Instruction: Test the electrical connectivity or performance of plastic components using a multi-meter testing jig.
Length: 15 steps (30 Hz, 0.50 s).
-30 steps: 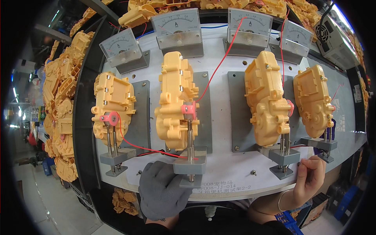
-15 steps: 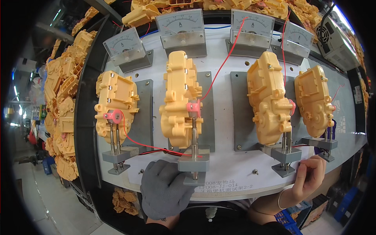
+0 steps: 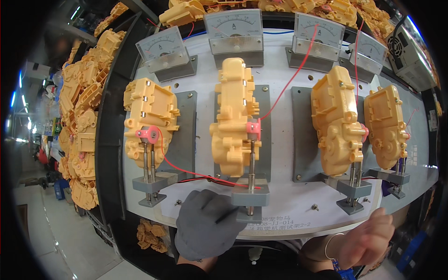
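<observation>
Left hand (image 3: pixel 205 224), gloved, grip closed on grey clamp (image 3: pixel 250 198) at frame bottom centre | right hand (image 3: pixel 368 238) open, holding nothing, lower right | yellow housings (image 3: pixel 233 116) on desk (image 3: pixel 289 84)

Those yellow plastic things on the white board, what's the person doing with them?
Four yellow gearboxes sit clamped on grey plates on a white test board, each below a dial meter, with red wires running between. The gloved left hand rests at the grey clamp block under the second gearbox. The bare right hand is at the board's front edge, holding nothing.
</observation>
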### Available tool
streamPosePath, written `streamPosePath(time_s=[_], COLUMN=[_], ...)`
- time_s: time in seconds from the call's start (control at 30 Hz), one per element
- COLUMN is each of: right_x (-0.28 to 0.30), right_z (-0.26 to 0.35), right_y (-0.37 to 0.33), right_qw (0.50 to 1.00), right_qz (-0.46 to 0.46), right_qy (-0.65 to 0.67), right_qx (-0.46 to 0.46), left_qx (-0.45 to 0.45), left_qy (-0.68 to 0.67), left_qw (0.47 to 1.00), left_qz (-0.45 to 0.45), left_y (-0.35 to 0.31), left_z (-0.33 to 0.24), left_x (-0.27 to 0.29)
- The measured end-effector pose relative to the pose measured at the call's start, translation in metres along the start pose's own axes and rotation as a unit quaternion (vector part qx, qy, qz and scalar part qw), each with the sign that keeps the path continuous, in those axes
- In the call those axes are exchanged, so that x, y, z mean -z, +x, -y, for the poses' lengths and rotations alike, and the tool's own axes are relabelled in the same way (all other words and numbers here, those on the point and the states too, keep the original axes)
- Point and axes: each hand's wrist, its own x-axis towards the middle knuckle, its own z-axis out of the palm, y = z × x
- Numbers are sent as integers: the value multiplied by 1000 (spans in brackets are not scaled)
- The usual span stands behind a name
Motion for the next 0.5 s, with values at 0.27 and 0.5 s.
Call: streamPosePath(time_s=[0.27, 0.5], right_x=[-26, -30], right_z=[23, 30], right_y=[-1, -7], right_qw=[960, 938], right_qz=[225, 219], right_qy=[-39, -116], right_qx=[-164, -241], left_qx=[1, -25], left_qy=[-82, -44], left_qw=[995, 998], left_qz=[-50, -39], left_y=[-1, 6], left_z=[-3, -2], left_x=[-6, 1])
